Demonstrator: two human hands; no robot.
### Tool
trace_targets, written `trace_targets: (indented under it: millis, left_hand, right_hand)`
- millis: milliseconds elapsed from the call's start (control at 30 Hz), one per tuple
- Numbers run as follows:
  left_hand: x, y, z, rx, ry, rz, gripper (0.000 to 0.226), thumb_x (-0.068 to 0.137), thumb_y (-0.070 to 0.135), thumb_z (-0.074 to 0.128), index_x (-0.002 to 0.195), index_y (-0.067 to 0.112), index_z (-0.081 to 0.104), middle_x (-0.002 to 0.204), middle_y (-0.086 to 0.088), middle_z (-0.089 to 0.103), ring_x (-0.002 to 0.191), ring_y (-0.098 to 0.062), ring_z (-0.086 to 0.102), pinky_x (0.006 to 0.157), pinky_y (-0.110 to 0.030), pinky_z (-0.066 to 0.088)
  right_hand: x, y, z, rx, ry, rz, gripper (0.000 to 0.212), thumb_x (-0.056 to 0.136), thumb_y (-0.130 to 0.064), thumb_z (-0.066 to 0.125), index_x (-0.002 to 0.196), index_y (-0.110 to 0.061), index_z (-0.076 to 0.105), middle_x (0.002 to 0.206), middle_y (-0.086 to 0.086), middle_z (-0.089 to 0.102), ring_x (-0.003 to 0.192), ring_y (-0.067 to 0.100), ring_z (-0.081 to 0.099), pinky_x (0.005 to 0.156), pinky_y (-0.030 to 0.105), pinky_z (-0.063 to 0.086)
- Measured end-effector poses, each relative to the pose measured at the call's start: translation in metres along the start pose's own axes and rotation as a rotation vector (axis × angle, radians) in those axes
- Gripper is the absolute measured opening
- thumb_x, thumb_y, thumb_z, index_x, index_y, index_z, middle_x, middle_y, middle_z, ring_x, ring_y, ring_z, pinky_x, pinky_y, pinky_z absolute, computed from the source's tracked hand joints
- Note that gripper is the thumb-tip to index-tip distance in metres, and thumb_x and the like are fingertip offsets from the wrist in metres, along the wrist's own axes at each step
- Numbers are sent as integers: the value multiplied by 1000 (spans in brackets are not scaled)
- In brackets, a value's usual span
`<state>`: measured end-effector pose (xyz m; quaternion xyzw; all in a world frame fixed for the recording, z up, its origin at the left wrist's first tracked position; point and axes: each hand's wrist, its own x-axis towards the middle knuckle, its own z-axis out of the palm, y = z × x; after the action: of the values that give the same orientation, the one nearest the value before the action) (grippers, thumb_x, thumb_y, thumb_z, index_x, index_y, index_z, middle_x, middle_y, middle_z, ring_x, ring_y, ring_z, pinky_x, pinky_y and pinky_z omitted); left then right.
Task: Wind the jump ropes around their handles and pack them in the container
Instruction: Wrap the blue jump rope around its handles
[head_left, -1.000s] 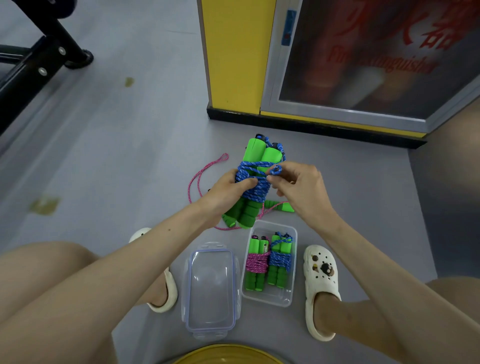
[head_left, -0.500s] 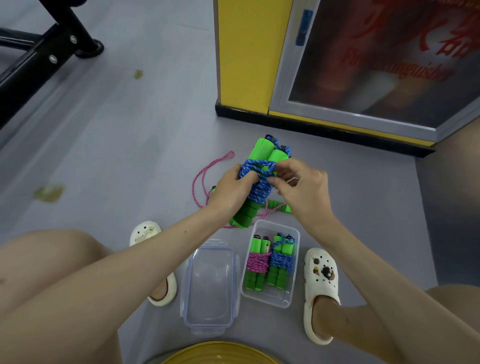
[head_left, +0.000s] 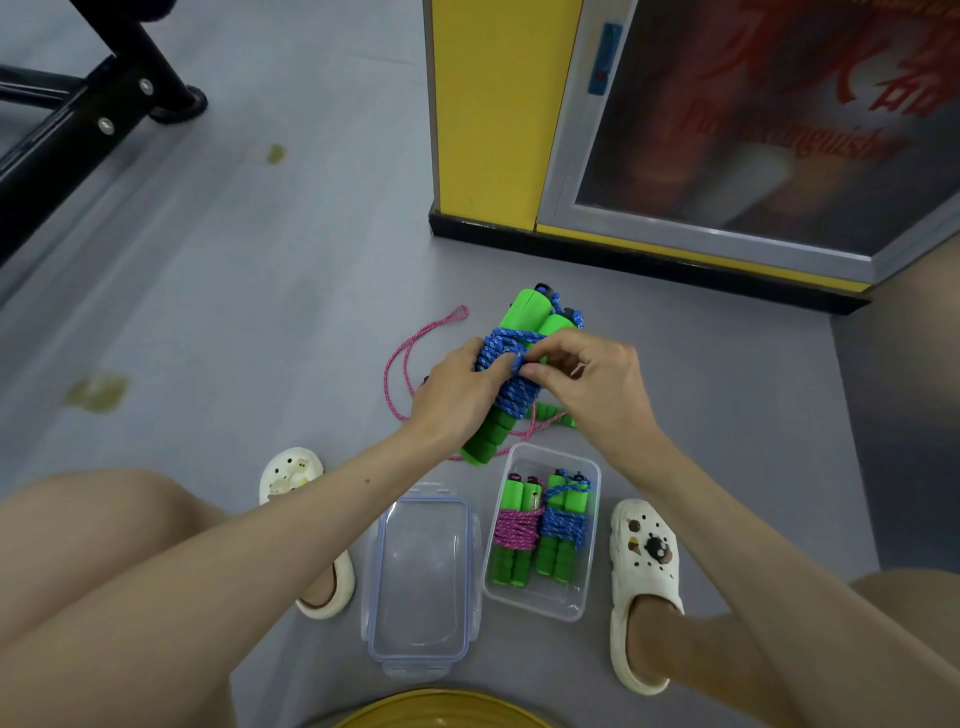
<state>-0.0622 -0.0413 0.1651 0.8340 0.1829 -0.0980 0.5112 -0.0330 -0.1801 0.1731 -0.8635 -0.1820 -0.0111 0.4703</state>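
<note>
Above floor (head_left: 260, 312), right hand (head_left: 592, 379) on rope (head_left: 511, 396)

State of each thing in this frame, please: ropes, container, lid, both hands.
blue jump rope: wound round its green handles, held off the floor.
pink jump rope: unwound, loose on the floor.
container: open, holding a wound pink rope and a wound blue rope.
lid: off, lying beside the container.
left hand: grips the blue jump rope.
right hand: pinches its cord.

Blue rope (head_left: 511, 397) wound round green handles (head_left: 523, 313), beyond container (head_left: 594, 525).
</note>
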Motion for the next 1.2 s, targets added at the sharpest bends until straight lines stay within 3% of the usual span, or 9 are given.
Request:
trace_targets:
  millis: [100,200,333,433,533,733,1033,1200]
  left_hand:
    - [2,-3,1,137,37,31,23,95,44,46,101,24,55,100,3,66,93,-22,61,77,-36,46]
    - [2,-5,0,176,50,51,24,96,43,45,105,24,55,102,3,66,93,-21,60,74,-34,42]
    - [0,-4,0,198,54,49,28,97,42,43,113,23,55,104,3,66,94,-21,60,77,-34,42]
    - [-2,-3,3,197,69,38,25,95,39,43,108,21,55,100,0,66,92,-24,59,79,-38,44]
    - [-3,-4,6,258,96,74,21,94,35,41,103,20,52,91,0,63,85,-25,59,71,-36,41]
    - [-5,-3,11,249,85,60,18,93,33,39,100,20,49,79,3,59,78,-24,58,64,-35,39]
    - [-8,-2,15,190,42,54,16,94,33,39,100,20,47,77,7,58,74,-17,57,60,-32,36]
    - [-8,-5,15,240,53,68,14,93,34,39,96,22,44,74,8,56,68,-14,54,57,-31,34]
  right_hand:
    - [1,0,1,-24,-5,58,14,75,-9,77,87,-7,69,67,9,62,57,11,51,57,11,42]
    - [1,0,3,-61,-23,57,22,76,-10,76,97,-6,72,69,9,61,58,10,48,59,11,41]
    - [-1,0,8,-174,-39,27,29,80,-10,73,108,-5,71,80,-3,55,66,9,46,65,16,36]
    - [0,0,9,-206,-53,57,24,81,-12,71,105,-7,71,73,-10,48,64,8,42,66,22,34]
    - [1,2,8,-222,-52,124,18,80,-14,72,97,-11,71,64,-16,37,59,6,38,61,24,32]
    - [-3,-1,13,-260,-13,182,13,81,-11,64,93,-7,66,65,-16,34,61,7,37,63,22,30]
    - [-2,-4,10,-435,-61,183,13,85,-18,60,97,-11,61,93,1,54,81,18,50,66,27,35]
    - [-3,-2,9,-674,-159,57,19,92,-25,54,101,-8,59,103,4,58,91,20,55,67,26,35]
